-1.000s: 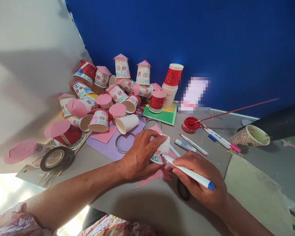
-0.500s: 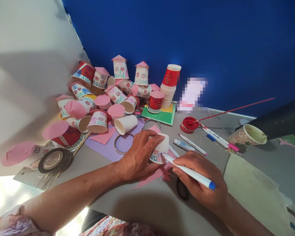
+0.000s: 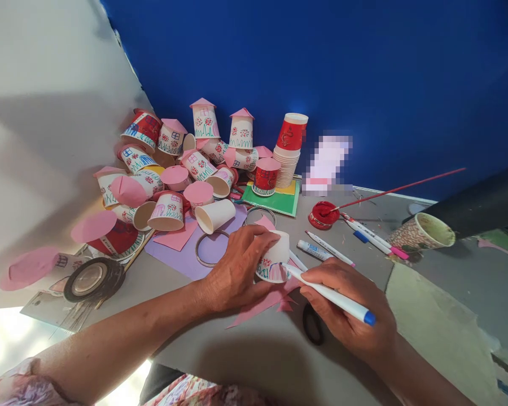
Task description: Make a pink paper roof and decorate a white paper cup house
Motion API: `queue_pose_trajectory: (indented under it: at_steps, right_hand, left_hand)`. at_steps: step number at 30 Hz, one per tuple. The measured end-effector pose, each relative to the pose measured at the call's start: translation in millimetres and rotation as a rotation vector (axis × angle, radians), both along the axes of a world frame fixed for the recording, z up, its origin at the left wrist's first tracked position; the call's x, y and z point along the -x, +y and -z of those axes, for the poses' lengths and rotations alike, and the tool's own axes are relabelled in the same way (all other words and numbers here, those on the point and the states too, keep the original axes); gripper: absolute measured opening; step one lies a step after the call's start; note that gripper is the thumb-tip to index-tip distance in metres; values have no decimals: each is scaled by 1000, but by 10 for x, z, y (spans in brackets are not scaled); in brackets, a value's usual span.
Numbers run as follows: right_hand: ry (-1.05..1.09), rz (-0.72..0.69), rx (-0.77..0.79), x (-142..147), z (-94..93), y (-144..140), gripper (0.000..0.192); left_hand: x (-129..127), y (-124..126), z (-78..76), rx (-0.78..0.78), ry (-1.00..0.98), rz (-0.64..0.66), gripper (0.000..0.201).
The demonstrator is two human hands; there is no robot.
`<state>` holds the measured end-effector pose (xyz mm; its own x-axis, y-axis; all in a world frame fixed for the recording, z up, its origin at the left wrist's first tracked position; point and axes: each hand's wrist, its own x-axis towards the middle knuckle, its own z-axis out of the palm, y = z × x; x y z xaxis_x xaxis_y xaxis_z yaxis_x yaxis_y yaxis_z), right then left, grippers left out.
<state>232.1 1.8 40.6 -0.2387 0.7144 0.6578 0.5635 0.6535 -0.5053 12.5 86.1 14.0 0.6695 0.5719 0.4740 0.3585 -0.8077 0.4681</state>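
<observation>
My left hand (image 3: 237,270) is closed around a white paper cup (image 3: 281,248), which rests upside down at the front of the table. Red, green and purple marks show near its rim. A white marker (image 3: 336,298) with a blue end is gripped in my right hand (image 3: 351,313), and its tip meets the cup's drawn side. Pink paper scraps (image 3: 258,309) lie under and beside the cup. The handle loop of what looks like scissors (image 3: 312,324) shows below my right hand, the rest hidden.
Decorated cups with pink paper roofs (image 3: 205,119) are heaped at the back left. A stack of paper cups (image 3: 287,163) stands behind. Rightward are a red paint pot (image 3: 323,216) with a stick, several markers (image 3: 330,248) and a patterned cup (image 3: 423,231). Tape (image 3: 93,280) lies left.
The marker's tip has shifted slightly to the right along the cup's side, with my right hand. More blue line shows around the purple patch. My left hand keeps its hold.
</observation>
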Motion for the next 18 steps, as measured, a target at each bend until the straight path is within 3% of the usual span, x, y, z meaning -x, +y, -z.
queue_pose_trajectory:
  at_steps: [18]
  right_hand:
    - [4,20,-8,-9,-24,-12,17]
  left_hand:
    - [-7,8,-7,35,-37,14,77]
